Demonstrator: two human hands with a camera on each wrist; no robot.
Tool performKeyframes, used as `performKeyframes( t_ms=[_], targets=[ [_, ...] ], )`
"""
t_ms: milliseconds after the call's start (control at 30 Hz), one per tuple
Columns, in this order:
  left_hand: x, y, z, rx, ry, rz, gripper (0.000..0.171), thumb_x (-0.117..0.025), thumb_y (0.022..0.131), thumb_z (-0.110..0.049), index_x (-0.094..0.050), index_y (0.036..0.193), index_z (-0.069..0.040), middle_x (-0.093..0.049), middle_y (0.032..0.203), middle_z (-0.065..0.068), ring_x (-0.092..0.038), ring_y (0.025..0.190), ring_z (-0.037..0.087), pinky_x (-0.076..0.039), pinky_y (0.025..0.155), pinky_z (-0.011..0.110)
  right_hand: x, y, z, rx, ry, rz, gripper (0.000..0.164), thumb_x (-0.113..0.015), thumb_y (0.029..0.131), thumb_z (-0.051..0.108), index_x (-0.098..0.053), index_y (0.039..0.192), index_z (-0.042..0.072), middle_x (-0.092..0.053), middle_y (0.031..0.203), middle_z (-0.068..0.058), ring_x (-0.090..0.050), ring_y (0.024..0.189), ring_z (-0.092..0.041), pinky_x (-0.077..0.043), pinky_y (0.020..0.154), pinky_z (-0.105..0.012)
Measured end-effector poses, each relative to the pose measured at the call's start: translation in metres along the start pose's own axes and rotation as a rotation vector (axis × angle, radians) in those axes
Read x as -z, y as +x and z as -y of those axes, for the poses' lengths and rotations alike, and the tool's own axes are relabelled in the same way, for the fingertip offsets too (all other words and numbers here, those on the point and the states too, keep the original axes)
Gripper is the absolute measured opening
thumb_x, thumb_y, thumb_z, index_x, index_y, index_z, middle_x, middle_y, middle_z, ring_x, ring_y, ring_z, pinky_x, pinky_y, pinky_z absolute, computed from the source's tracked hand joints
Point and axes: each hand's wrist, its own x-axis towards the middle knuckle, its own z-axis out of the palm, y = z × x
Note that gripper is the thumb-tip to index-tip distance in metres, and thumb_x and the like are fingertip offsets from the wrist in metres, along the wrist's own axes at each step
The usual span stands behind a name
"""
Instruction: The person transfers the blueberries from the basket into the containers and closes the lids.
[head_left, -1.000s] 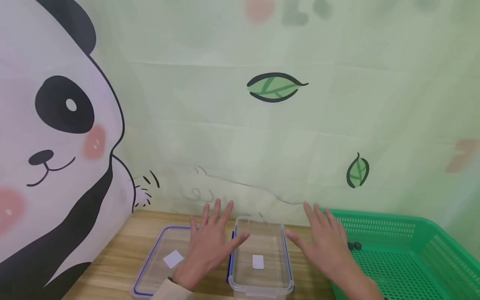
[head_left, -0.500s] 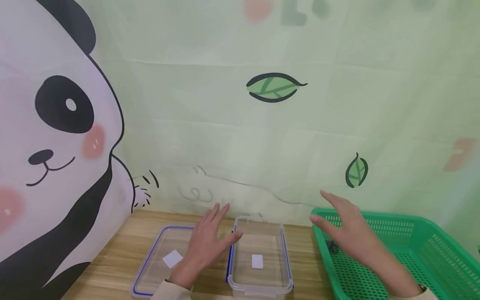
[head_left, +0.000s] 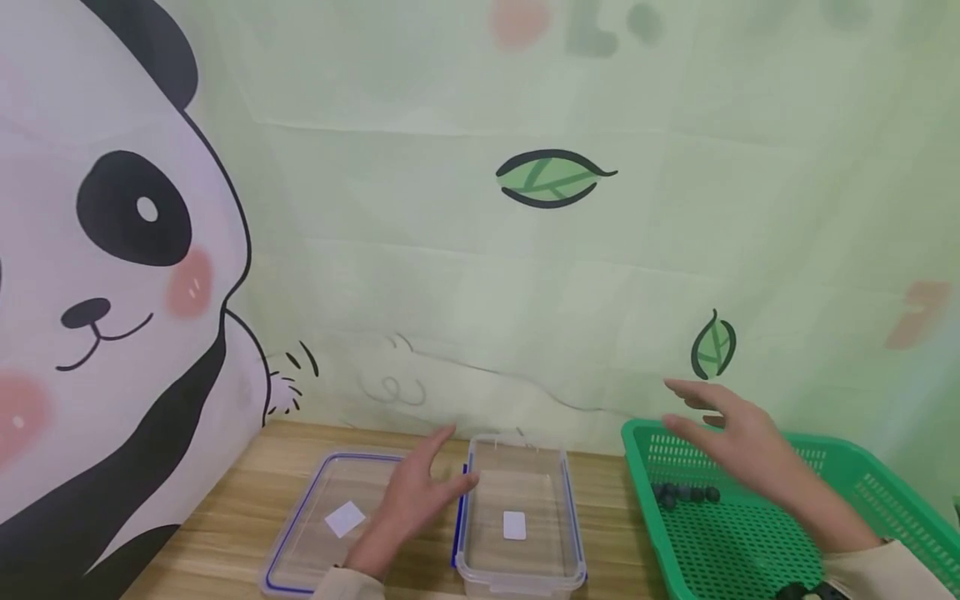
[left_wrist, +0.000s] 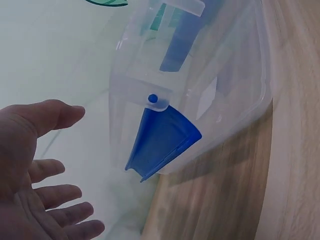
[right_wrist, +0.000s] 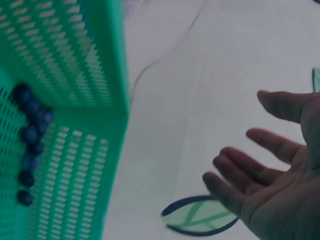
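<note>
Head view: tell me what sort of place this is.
Probably an indoor tabletop workspace, perhaps arranged for filming: a wood-grain table stands before a creased panda-print backdrop, with a clear plastic box set out on it.

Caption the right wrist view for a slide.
Empty, open right hand clear of a green basket holding dark berry-like pieces.

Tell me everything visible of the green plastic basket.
The green, perforated plastic basket is rectangular and open-topped, with slotted walls. It sits upright on the brown wood-grain table, its near end out of frame. Small, round, dark pieces lie inside, toward the far left corner. The right hand hovers nearby, not touching.
</note>
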Motion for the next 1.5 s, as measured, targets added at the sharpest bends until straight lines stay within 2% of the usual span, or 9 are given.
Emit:
performKeyframes(
  t_ms=[200,433,700,800,900,1067,1200,1333,1500],
  targets=[
    [-0.004,0.0,0.003,0.035,-0.038,0.017,0.076,-0.085,0.088,-0.026,-0.053,0.151,0.001,-0.057,0.146,0.03,-0.057,0.129,0.052,-0.051,0.106,0.067,0.002,0.003,-0.024,-0.002,0.027,0.039,0.053,-0.066,0.108,0.03,-0.055,0.15,0.0,-0.059,0.146,-0.023,-0.059,0.13,-0.046,-0.058,0.1,-0.06],
    [-0.007,0.001,0.003,0.047,-0.134,0.025,0.068,-0.086,0.087,-0.011,-0.056,0.145,0.008,-0.063,0.133,0.034,-0.07,0.11,0.047,-0.065,0.088,0.051,-0.002,0.007,-0.05,-0.041,-0.023,0.086,0.045,-0.068,0.106,0.029,-0.064,0.141,0.001,-0.07,0.131,-0.019,-0.067,0.118,-0.041,-0.059,0.093,-0.062],
    [-0.009,0.002,0.004,0.061,-0.116,0.003,0.053,-0.086,0.087,-0.011,-0.065,0.131,0.01,-0.074,0.115,0.025,-0.075,0.092,0.035,-0.067,0.075,0.039,-0.004,0.01,-0.082,-0.062,-0.045,0.173,0.039,-0.071,0.103,0.023,-0.068,0.133,-0.002,-0.072,0.125,-0.019,-0.067,0.116,-0.041,-0.057,0.095,-0.066],
    [-0.01,0.002,0.003,0.078,-0.154,0.005,0.046,-0.085,0.087,-0.006,-0.067,0.126,0.012,-0.075,0.106,0.022,-0.074,0.084,0.029,-0.066,0.066,0.033,-0.005,0.01,-0.092,-0.077,-0.034,0.199,0.039,-0.072,0.103,0.023,-0.068,0.132,-0.003,-0.072,0.125,-0.019,-0.067,0.115,-0.04,-0.058,0.095,-0.065],
    [-0.011,0.002,0.002,0.125,-0.209,0.018,0.041,-0.083,0.088,-0.001,-0.068,0.124,0.012,-0.074,0.1,0.018,-0.072,0.075,0.023,-0.066,0.06,0.03,-0.006,0.01,-0.1,-0.091,-0.014,0.218,0.039,-0.072,0.102,0.023,-0.069,0.132,-0.003,-0.072,0.125,-0.019,-0.067,0.114,-0.04,-0.059,0.094,-0.063],
    [-0.013,0.003,0.003,0.194,-0.264,0.041,0.036,-0.08,0.089,0.003,-0.07,0.122,0.011,-0.07,0.097,0.011,-0.069,0.068,0.02,-0.066,0.059,0.035,-0.01,0.01,-0.114,-0.112,0.012,0.238,0.037,-0.074,0.101,0.021,-0.07,0.13,-0.002,-0.073,0.125,-0.019,-0.068,0.115,-0.04,-0.06,0.094,-0.061],
    [-0.014,0.004,0.003,0.244,-0.317,0.062,0.037,-0.079,0.09,0.004,-0.068,0.125,0.011,-0.07,0.099,0.013,-0.07,0.07,0.022,-0.067,0.061,0.038,-0.011,0.009,-0.126,-0.145,0.015,0.247,0.035,-0.074,0.101,0.021,-0.071,0.129,-0.001,-0.073,0.124,-0.018,-0.067,0.115,-0.041,-0.06,0.094,-0.061],
    [-0.015,0.004,0.005,0.303,-0.407,0.071,0.039,-0.078,0.091,0.005,-0.066,0.127,0.013,-0.069,0.101,0.015,-0.069,0.074,0.02,-0.068,0.063,0.037,-0.011,0.008,-0.134,-0.187,0.022,0.257,0.036,-0.074,0.101,0.022,-0.071,0.129,-0.001,-0.072,0.125,-0.019,-0.067,0.116,-0.042,-0.06,0.093,-0.061],
    [-0.016,0.004,0.01,0.336,-0.464,0.067,0.041,-0.077,0.091,0.005,-0.065,0.13,0.013,-0.068,0.101,0.016,-0.068,0.079,0.02,-0.068,0.064,0.036,-0.011,0.006,-0.143,-0.218,0.062,0.274,0.036,-0.074,0.101,0.022,-0.071,0.128,-0.001,-0.072,0.125,-0.02,-0.068,0.115,-0.041,-0.06,0.092,-0.06]
  ],
)
